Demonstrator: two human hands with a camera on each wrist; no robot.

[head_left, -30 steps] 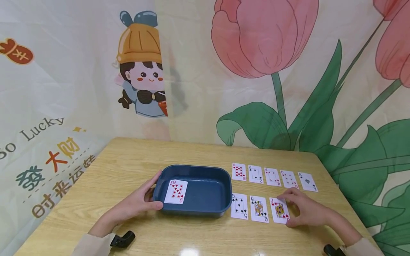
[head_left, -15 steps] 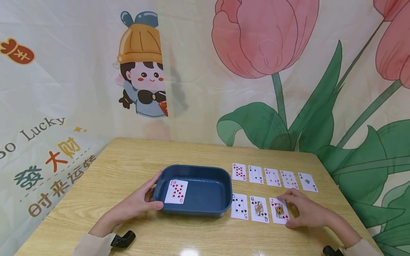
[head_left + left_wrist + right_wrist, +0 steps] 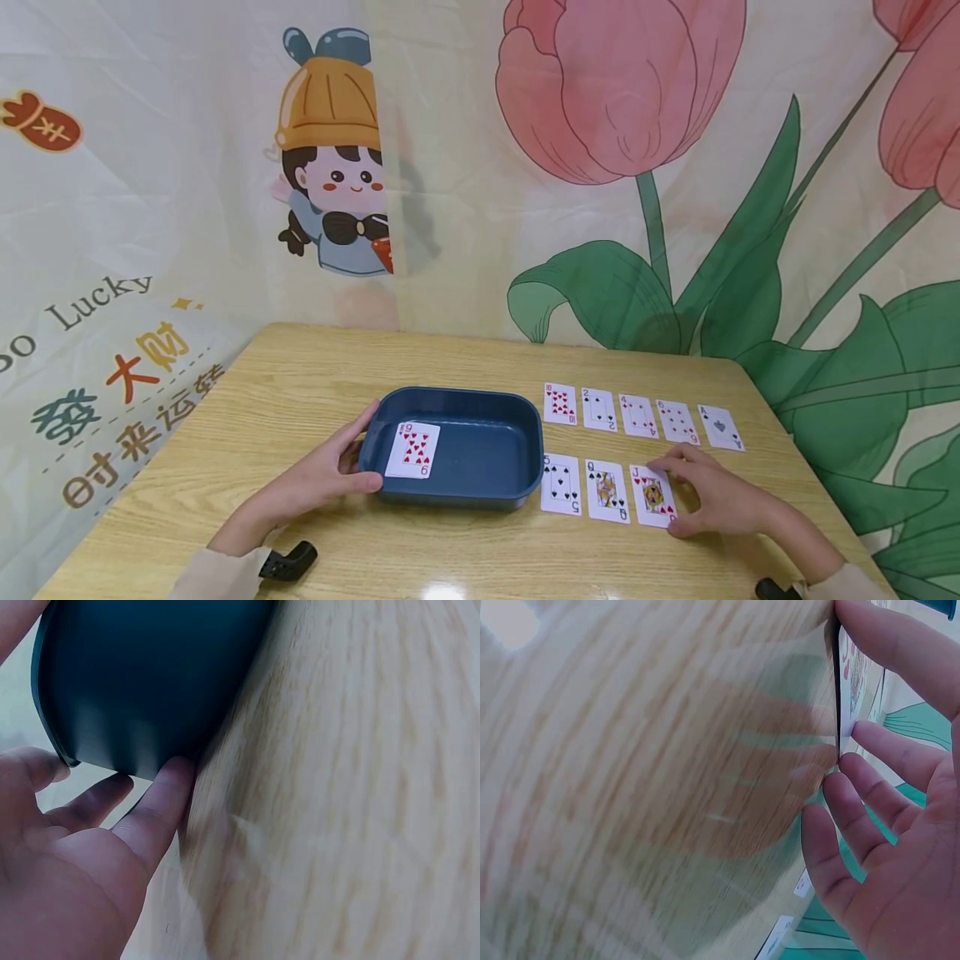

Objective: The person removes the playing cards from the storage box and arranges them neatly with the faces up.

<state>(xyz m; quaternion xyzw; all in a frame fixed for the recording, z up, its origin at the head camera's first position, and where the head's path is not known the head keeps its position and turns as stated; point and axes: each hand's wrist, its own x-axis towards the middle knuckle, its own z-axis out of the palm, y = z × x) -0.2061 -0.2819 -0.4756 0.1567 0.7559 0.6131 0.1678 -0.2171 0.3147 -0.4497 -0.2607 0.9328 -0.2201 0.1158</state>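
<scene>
In the head view my left hand [image 3: 326, 471] grips the left end of a dark blue rectangular tray [image 3: 457, 500], thumb at its near corner. The left wrist view shows fingertips against the tray's end wall [image 3: 150, 682]. Inside the tray, at the left, lies a small pile of playing cards [image 3: 414, 450] with a nine of hearts on top. My right hand [image 3: 723, 492] holds a jack of hearts [image 3: 654, 496] by its near and far edges, between thumb and fingers. The right wrist view shows the card edge-on, low at the table surface.
Left of the jack lie a queen [image 3: 607, 492] and a five of spades [image 3: 561, 485], the five close against the tray. Behind them runs a row of several face-up cards [image 3: 637, 415]. The wooden table [image 3: 337, 358] meets a printed cloth backdrop [image 3: 457, 292].
The jack of hearts and my right hand have shifted very slightly left and toward me. My left hand and the tray have stayed in place.
</scene>
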